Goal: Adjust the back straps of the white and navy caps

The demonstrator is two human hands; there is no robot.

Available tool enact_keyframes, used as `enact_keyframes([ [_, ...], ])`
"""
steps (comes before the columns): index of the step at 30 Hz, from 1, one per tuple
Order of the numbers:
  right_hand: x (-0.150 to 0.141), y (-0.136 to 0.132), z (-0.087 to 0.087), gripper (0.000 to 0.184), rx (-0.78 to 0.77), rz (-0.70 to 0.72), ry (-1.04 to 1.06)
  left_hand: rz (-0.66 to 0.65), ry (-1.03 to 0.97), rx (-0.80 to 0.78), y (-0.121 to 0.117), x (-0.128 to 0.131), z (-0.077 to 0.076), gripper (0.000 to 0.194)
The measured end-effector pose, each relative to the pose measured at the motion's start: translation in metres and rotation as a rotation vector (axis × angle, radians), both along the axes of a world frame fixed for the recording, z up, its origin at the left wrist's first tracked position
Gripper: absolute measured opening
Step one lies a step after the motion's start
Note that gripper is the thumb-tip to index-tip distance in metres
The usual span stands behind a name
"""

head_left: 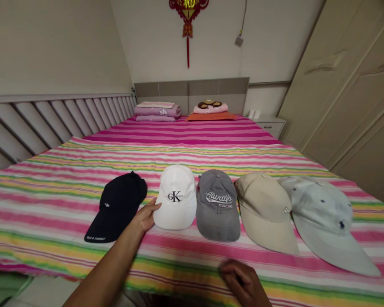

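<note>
Fingertips (155, 207) lightly against white cap (176, 196)

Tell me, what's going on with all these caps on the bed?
Five caps lie in a row on the striped bed. The person's left hand touches the brim edge of the white cap, between it and the black cap. The right hand rests near the bed's front edge, holding nothing that shows. The grey cap, beige cap and pale blue cap lie untouched, the last two overlapping.
</note>
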State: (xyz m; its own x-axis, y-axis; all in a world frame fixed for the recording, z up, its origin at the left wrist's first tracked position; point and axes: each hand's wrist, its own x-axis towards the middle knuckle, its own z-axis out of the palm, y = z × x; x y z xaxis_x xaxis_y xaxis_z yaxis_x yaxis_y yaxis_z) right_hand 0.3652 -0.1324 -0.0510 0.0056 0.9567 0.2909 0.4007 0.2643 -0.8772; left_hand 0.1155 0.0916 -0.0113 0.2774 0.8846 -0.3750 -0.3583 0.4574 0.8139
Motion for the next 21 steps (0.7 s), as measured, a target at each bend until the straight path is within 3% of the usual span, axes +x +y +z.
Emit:
enact_keyframes([
  [8, -0.001, 0.000, 0.000, 0.022, 0.019, 0.004, -0.020, 0.129, 0.153, 0.170, -0.011, 0.004, -0.003, 0.045],
  [21, -0.001, -0.001, 0.006, 0.024, 0.004, -0.015, 0.004, 0.097, 0.263, 0.238, -0.012, 0.001, 0.000, 0.043],
])
